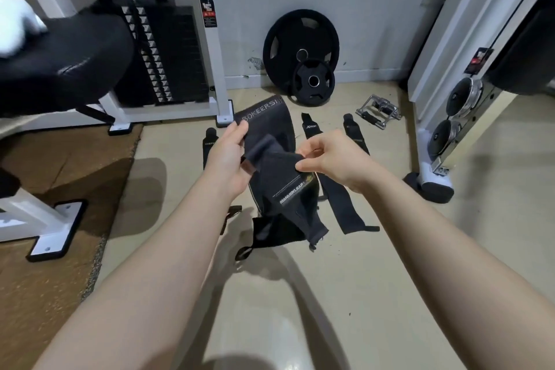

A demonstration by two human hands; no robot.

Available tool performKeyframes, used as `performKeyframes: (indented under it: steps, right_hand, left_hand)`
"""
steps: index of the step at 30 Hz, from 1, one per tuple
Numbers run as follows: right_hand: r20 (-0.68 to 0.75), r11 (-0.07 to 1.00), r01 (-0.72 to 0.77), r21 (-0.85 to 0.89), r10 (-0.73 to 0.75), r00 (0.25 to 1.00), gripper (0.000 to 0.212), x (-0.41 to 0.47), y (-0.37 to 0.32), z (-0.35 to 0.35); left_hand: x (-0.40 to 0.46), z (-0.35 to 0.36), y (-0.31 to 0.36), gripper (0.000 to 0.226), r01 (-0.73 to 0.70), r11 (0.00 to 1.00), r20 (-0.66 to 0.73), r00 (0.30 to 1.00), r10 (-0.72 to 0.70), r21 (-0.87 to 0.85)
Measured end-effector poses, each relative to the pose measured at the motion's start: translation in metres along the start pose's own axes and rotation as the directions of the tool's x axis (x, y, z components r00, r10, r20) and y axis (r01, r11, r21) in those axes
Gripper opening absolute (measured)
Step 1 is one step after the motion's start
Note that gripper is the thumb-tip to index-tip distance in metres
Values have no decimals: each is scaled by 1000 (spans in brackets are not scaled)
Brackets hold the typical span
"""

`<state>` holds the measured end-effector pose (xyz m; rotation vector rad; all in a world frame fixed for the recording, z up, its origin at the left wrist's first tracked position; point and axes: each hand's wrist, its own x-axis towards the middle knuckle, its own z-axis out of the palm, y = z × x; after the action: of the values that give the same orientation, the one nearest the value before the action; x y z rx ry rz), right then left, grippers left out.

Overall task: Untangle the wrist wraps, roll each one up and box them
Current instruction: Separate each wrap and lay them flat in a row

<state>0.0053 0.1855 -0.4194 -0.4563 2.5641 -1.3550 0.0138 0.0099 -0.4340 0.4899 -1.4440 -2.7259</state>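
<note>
Head view: left hand (231, 156) and right hand (327, 156) pinch black wrist wrap (279, 171) (unrolled) between them — tail dangling below.

A pale wall (360, 9) meets a glossy beige floor (375, 294). Two black weight plates (301, 48) lean against the wall, the smaller in front. To the left stands a white-framed weight stack (168, 54) behind a black padded seat (66, 51), over a brown mat (45, 249). A chrome cable handle (379, 111) lies near another white machine frame (435, 84).
</note>
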Motion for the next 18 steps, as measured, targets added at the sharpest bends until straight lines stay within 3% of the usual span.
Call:
performKeyframes:
  steps: [2, 6, 9, 13, 15, 18]
  right_hand:
    - [32, 1000, 9, 14, -9, 999, 14, -1, 4, 3]
    - [127, 954, -2, 299, -38, 991, 12, -7, 9, 7]
    - [56, 940, 82, 332, -107, 993, 18, -10, 5, 7]
    - [43, 962, 53, 269, -67, 997, 22, -9, 11, 6]
    - [11, 981, 5, 196, -7, 1000, 25, -12, 19, 2]
    - [-55, 938, -63, 341, 87, 995, 22, -16, 28, -4]
  left_hand:
    - [-3, 4, 5, 21, -11, 1000, 14, 1000, 11, 9]
    - [-1, 4, 4, 15, -75, 992, 55, 996, 69, 106]
    - [1, 5, 2, 21, -84, 994, 16, 996, 83, 71]
    - [9, 4, -2, 42, -87, 996, -110, 990, 84, -17]
    - [13, -3, 3, 35, -148, 987, -175, 975, 134, -70]
    - [18, -15, 2, 25, -162, 986, -150, 977, 153, -48]
